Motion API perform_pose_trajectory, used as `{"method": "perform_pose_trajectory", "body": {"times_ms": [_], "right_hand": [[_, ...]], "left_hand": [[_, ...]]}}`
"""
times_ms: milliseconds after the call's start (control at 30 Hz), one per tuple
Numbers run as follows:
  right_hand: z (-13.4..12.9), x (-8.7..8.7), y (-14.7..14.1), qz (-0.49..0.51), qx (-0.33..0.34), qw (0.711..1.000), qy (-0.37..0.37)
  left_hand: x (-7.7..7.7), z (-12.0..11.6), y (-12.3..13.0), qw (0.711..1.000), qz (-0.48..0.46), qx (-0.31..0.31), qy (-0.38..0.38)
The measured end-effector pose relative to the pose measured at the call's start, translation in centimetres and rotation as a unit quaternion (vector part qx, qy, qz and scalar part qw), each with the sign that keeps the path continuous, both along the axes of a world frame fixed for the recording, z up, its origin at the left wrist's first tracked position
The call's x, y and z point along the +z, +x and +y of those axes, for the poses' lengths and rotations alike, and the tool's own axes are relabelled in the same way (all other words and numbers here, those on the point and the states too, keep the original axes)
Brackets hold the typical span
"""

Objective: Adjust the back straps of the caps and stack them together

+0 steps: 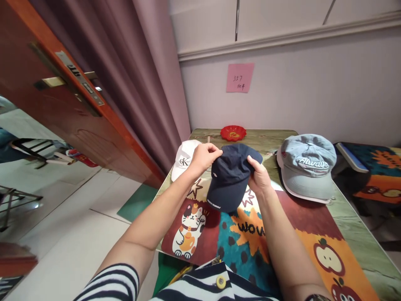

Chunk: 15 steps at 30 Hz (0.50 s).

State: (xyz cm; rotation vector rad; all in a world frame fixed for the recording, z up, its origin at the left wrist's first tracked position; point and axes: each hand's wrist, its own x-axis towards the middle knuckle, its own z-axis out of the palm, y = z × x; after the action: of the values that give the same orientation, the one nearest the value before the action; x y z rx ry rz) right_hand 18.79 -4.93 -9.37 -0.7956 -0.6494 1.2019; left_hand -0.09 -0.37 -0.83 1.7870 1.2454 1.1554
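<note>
Gripping state: my left hand is closed in a pinch on the left of the crown, and my right hand is closed on the right side, thumb uppermost. Both grip the navy cap, which is over the far part of the patterned mat, brim towards me. Whether the brim touches the mat, I cannot tell.

Hazards, largest item first:

1. Mat. If I lower the cap and push at once, the brim could catch the mat and ruck it. Probable cause: drag on loose cloth.

2. Light blue cap, at the mat's far right. A wide swing of my right hand could knock it askew. Probable cause: clearance misjudged on that side.

3. Navy cap. Its crown is soft and creased. Uneven pull could twist it or fold a side inward; if my left pinch slips, the brim could drop and tilt. Probable cause: fingertip-only hold.

4. White cap, at the mat's far left corner. My left forearm passes near it and could nudge it.

5. Red dish, beyond the mat's far edge. Overreaching could tip or slide it.
</note>
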Motion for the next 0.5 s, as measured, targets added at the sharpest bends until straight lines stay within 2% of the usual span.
{"method": "perform_pose_trajectory", "body": {"times_ms": [67, 133, 200, 267, 367, 500], "right_hand": [[-0.1, 0.5, 0.4, 0.037, -0.027, 0.999, 0.009], [-0.2, 1.0, 1.1, 0.032, -0.074, 0.996, 0.049], [-0.2, 1.4, 1.9, 0.024, -0.102, 0.99, 0.092], [-0.2, 1.6, 2.7, 0.013, -0.104, 0.987, 0.121], [-0.1, 1.5, 3.9, -0.042, -0.081, 0.987, 0.135], [-0.6, 1.1, 5.0, -0.157, 0.022, 0.983, 0.095]], "left_hand": [[-0.3, 0.4, 1.1, 1.0, -0.004, -0.012, -0.017], [-0.1, 0.6, 2.1, 0.999, -0.043, -0.015, -0.015], [0.0, 0.5, 3.0, 0.995, -0.095, -0.021, 0.007], [-0.9, 0.0, 3.4, 0.991, -0.127, -0.019, 0.048], [-4.4, -1.2, 3.3, 0.989, -0.117, 0.016, 0.089], [-10.4, -4.1, 2.4, 0.995, -0.066, 0.068, 0.026]]}}
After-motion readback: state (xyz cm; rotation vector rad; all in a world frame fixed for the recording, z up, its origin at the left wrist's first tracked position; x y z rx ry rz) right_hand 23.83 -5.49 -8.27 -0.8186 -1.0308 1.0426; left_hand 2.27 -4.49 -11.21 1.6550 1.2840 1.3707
